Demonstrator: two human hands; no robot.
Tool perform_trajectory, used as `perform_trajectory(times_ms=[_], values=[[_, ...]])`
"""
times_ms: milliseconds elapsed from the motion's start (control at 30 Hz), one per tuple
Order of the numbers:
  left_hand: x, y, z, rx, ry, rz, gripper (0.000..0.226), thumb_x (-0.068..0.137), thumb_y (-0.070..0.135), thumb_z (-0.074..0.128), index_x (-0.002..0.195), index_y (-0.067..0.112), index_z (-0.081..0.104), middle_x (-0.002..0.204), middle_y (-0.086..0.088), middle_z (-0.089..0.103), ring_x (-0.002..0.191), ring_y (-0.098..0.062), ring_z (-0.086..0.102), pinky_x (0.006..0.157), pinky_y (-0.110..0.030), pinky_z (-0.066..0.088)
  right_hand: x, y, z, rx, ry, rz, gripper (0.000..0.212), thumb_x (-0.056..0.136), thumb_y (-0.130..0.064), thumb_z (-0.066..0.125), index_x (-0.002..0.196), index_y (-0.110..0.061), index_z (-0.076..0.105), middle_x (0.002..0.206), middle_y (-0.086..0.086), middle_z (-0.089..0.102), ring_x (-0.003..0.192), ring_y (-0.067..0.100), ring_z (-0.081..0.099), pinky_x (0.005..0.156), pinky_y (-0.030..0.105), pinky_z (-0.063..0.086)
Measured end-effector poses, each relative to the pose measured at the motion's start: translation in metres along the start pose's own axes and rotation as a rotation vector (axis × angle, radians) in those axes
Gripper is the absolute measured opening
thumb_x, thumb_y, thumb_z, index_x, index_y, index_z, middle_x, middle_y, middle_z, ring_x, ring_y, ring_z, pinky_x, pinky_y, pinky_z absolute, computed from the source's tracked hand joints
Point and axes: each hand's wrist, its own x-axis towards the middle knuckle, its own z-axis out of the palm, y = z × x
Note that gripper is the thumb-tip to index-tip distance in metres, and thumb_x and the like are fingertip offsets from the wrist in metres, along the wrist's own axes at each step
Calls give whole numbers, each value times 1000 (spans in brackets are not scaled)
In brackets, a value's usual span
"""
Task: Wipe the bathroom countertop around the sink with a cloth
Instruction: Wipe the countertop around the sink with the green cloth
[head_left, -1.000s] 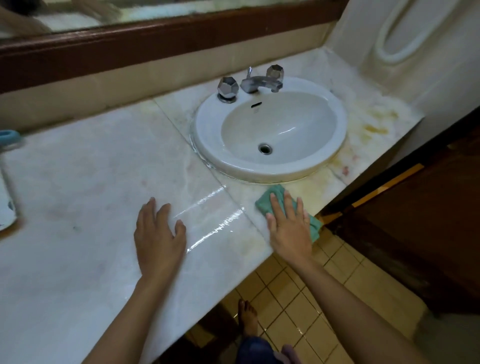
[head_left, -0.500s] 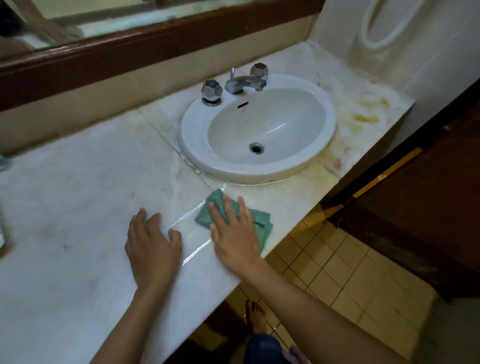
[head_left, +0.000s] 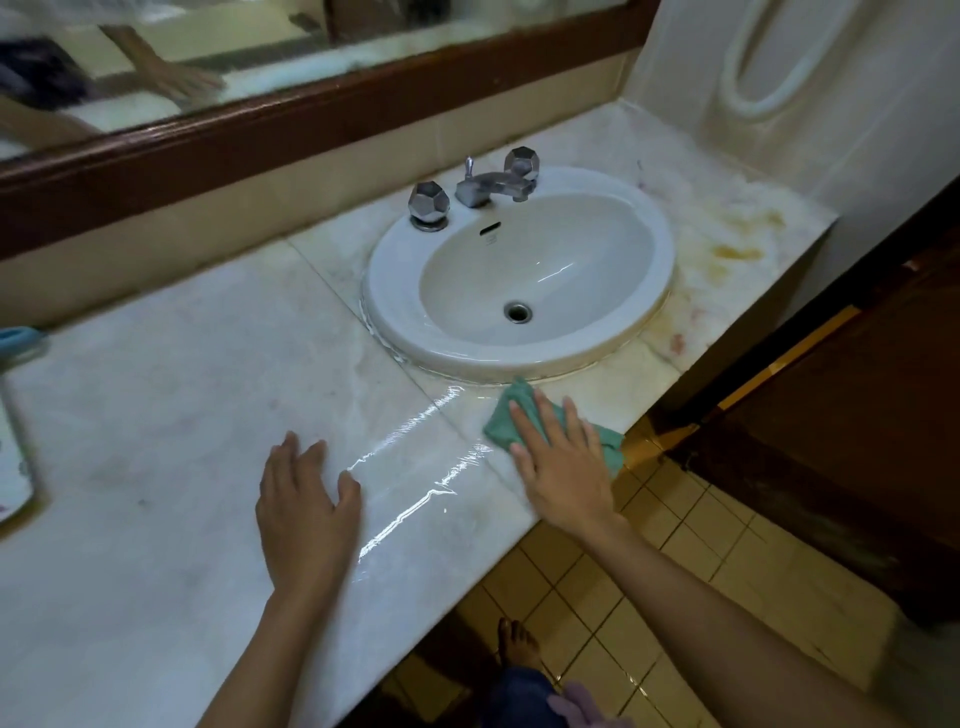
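Observation:
A green cloth (head_left: 506, 418) lies flat on the pale marble countertop (head_left: 182, 405), just in front of the white oval sink (head_left: 395, 249). My right hand (head_left: 563, 465) presses down on the cloth with fingers spread, near the counter's front edge. My left hand (head_left: 306, 501) rests palm down on the bare counter to the left, holding nothing. A wet shiny streak (head_left: 415, 457) runs between the two hands.
A metal faucet (head_left: 493, 187) with two faceted knobs stands behind the basin. Yellow stains (head_left: 737, 252) mark the counter right of the sink. A mirror with a brown frame (head_left: 311, 119) runs along the back. A white and blue object (head_left: 13, 457) sits at the far left.
My right hand slid the cloth left along the counter's front, then back right toward the sink's front rim. My left hand stayed planted on the counter.

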Motion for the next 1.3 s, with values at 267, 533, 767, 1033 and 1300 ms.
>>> perform_trajectory(times_ms=[267,533,767,1033,1300], values=[[-6,60,7,-152,-53,-169,36,84,19,61,120,22,61,149,-4,37,141,-24,23,109,-50,18,15,17,-13,73,-17,267,58,100,-52,11,152,-34,-7,160,-5,-15,145,29,-20,116,45,-9],[-28,164,48,-427,-117,58,30,73,27,50,97,28,67,117,9,53,113,-17,49,97,-40,41,32,90,-31,35,-4,108,58,100,-53,10,152,-34,-6,160,-6,-13,145,22,-22,118,42,-8],[0,264,103,-316,-62,187,30,76,23,52,102,22,68,118,6,58,116,-17,51,95,-37,43,79,174,-46,58,43,19,56,101,-48,12,154,-28,9,161,-3,0,147,28,-14,117,41,-5],[26,323,170,169,-124,179,65,80,52,25,134,30,53,148,4,45,142,-23,31,105,-46,27,142,254,-62,114,52,-35,70,90,-52,-1,152,-27,21,161,-2,11,148,28,-3,116,40,-2],[23,335,183,122,-26,49,48,81,44,42,125,32,57,133,5,56,134,-21,41,103,-46,28,155,268,-58,144,107,-62,53,98,-42,24,136,-19,54,144,7,49,137,35,38,113,42,19]])
